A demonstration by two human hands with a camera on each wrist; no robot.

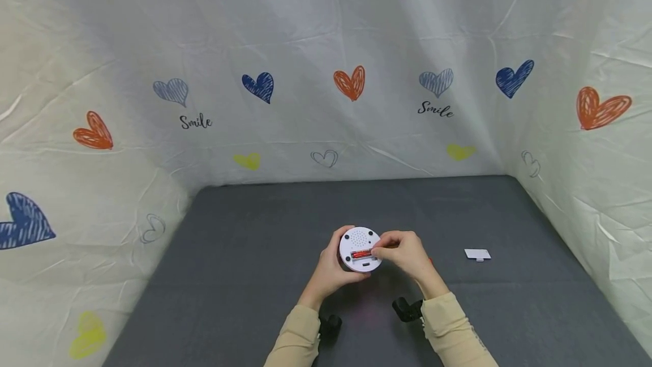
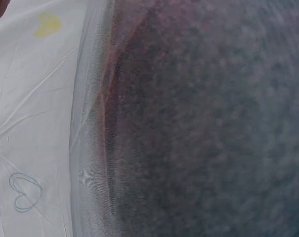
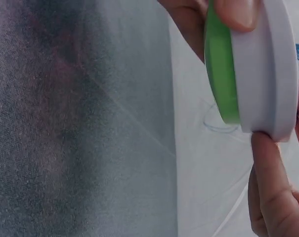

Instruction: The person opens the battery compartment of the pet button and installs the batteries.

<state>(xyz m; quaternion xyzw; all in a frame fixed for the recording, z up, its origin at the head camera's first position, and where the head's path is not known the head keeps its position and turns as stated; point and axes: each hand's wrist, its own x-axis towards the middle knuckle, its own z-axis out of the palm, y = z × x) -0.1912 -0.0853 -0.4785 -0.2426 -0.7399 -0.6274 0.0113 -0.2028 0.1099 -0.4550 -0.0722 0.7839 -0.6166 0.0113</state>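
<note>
My left hand (image 1: pixel 330 269) grips a round white device (image 1: pixel 359 237) by its rim, its underside with speaker holes and dark feet turned up toward the head camera. A red battery (image 1: pixel 360 254) lies in the slot of its battery compartment. The fingertips of my right hand (image 1: pixel 407 255) pinch at the right end of this battery and partly cover it. In the right wrist view the device shows a green face (image 3: pixel 221 74) behind its white body, and one of my right fingers (image 3: pixel 268 163) touches its lower edge. The left wrist view catches only a sliver of the device.
A small white battery cover (image 1: pixel 477 254) with a tab lies on the dark grey tabletop (image 1: pixel 244 254), right of my hands. Something small and red (image 1: pixel 430 261) peeks out by my right wrist. White curtains (image 1: pixel 300 123) with printed hearts enclose the table at the back and sides.
</note>
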